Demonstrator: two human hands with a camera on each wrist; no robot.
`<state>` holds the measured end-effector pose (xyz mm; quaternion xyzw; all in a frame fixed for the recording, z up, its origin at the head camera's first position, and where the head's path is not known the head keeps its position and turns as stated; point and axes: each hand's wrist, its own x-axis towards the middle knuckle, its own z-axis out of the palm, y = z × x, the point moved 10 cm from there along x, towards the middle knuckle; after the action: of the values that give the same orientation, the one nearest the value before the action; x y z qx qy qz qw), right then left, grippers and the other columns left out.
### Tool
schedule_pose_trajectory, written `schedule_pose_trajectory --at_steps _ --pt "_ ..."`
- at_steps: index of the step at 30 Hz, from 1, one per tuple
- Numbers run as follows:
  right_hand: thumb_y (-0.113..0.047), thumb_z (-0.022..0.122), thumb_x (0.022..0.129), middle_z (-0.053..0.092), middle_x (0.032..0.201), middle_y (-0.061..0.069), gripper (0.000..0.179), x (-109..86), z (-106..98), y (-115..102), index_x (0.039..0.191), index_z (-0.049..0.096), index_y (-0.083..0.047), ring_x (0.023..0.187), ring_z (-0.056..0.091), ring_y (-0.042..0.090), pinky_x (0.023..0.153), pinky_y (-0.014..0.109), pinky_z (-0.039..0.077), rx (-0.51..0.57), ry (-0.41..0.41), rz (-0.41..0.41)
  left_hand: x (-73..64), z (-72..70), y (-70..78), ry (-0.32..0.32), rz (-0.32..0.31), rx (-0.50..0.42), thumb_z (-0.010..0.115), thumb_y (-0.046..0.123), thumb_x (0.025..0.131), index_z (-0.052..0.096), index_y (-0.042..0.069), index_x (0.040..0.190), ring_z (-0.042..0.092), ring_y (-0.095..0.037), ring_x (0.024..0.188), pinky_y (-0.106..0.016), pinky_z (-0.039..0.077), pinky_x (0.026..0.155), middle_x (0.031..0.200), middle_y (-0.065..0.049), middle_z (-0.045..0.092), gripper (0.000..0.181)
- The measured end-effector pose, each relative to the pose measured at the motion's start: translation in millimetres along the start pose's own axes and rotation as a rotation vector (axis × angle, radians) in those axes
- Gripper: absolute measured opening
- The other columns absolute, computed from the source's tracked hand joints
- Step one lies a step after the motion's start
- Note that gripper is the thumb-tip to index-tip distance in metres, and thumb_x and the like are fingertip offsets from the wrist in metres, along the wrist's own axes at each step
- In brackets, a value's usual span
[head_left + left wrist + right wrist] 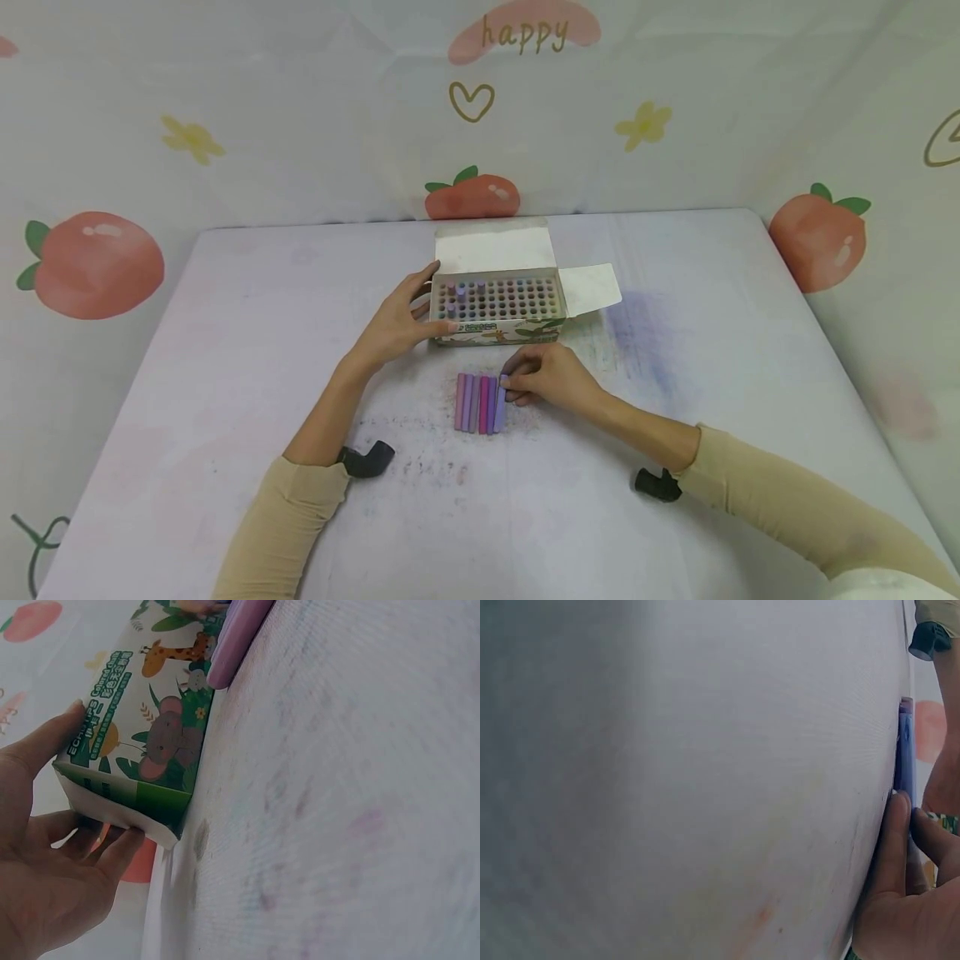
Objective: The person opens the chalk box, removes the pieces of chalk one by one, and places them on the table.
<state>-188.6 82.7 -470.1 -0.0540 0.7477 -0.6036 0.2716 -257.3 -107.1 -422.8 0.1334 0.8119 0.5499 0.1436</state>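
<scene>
An open cardboard chalk box [498,335], printed with animals, stands in the middle of the table. My left hand [390,323] grips its left end, thumb on the front face and fingers round the side. Inside is a tray of round holes [517,297], where a few purple chalks [461,294] stick up at the left. In front of the box, several pink and purple chalk sticks [483,407] lie side by side. My right hand [551,379] pinches the top of the light purple chalk [500,412] at the row's right end, between thumb and fingers.
The box lid [495,248] is folded up at the back, and a side flap [591,288] sticks out to the right. Blue-purple chalk smears [645,337] mark the white table [225,350]. Behind it hangs a fruit-printed cloth [337,108].
</scene>
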Motion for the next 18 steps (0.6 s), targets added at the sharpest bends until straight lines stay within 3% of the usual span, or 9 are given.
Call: schedule_pose_trajectory --at_steps 18 --pt "-0.006 0.072 0.091 0.075 0.087 0.014 0.016 -2.7 -0.3 -7.1 0.104 0.075 0.003 0.074 0.074 0.024 0.068 0.034 0.064 -0.082 0.019 -0.028 -0.8 0.1 1.7 0.001 0.013 0.021 0.082 0.022 0.085 0.019 0.023 0.16 0.025 -0.03 0.147 -0.036 0.035 0.118 0.159 -0.011 0.023 0.098"
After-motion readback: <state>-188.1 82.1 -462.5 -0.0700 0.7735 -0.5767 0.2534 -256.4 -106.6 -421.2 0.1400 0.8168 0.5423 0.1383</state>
